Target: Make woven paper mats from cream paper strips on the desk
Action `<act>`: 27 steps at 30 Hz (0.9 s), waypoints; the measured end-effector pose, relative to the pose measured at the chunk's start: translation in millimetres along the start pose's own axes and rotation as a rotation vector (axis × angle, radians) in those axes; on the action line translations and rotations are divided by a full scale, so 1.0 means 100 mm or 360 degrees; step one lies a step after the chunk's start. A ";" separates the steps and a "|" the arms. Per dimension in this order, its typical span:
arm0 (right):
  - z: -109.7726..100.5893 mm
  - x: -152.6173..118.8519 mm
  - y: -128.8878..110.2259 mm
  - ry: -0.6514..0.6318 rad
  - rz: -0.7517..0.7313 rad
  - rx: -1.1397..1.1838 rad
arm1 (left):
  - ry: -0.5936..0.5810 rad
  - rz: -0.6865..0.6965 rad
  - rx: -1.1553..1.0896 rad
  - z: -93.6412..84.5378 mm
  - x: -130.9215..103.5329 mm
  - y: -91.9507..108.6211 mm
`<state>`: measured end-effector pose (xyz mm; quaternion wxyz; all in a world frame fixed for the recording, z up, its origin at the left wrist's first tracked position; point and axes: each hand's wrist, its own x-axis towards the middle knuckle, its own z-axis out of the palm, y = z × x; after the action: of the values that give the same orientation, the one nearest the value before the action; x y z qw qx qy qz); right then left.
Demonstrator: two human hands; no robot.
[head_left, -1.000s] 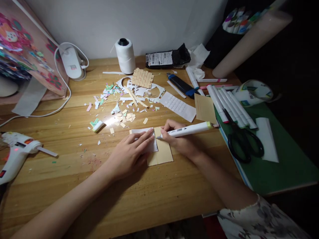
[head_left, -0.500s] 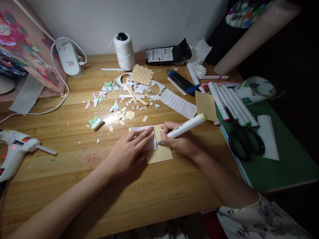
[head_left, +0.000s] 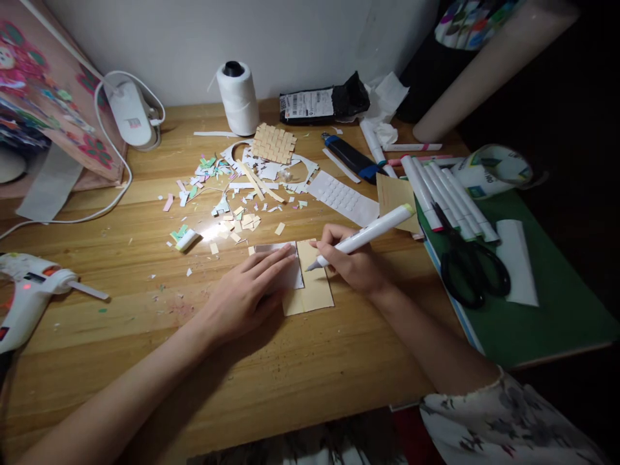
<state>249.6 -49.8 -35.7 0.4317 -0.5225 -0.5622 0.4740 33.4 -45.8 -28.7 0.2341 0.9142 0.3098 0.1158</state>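
My left hand (head_left: 254, 281) lies flat with its fingers stretched over a white piece of card (head_left: 297, 274). Under that card is a yellow card (head_left: 314, 294), which sticks out to the right and toward me. My right hand (head_left: 351, 258) grips a white marker (head_left: 371, 234) with a yellow-green end and a grey tip. The tip is over the yellow card, right of the white card's edge; whether it touches, I cannot tell. A dark line runs along that edge.
Paper scraps (head_left: 247, 223), a woven square (head_left: 274, 143) and a thread spool (head_left: 237, 97) are farther back. A glue gun (head_left: 33, 290) lies left. Scissors (head_left: 472, 271) and several markers (head_left: 448, 200) rest on a green board (head_left: 557, 329) at right, near a box cutter (head_left: 352, 157).
The marker tip has shifted slightly up and away from the white card's edge, with my right hand tilting along. My left hand keeps its place on the card.
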 end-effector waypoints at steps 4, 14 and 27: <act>0.00 0.02 0.02 0.0071 0.0036 0.0139 | 0.0080 -0.0010 -0.0153 -0.05 -0.02 0.02; 0.01 0.02 0.04 0.0118 -0.0032 0.0303 | 0.0137 -0.0383 -0.0630 -0.04 -0.28 0.35; 0.02 -0.09 -0.12 0.0147 0.0247 0.0171 | 0.0168 -0.0184 -0.0282 0.14 -0.31 0.35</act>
<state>246.7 -58.7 -24.6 0.4465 -0.5618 -0.4732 0.5110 32.3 -94.2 -25.9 0.3037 0.8632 0.3625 0.1769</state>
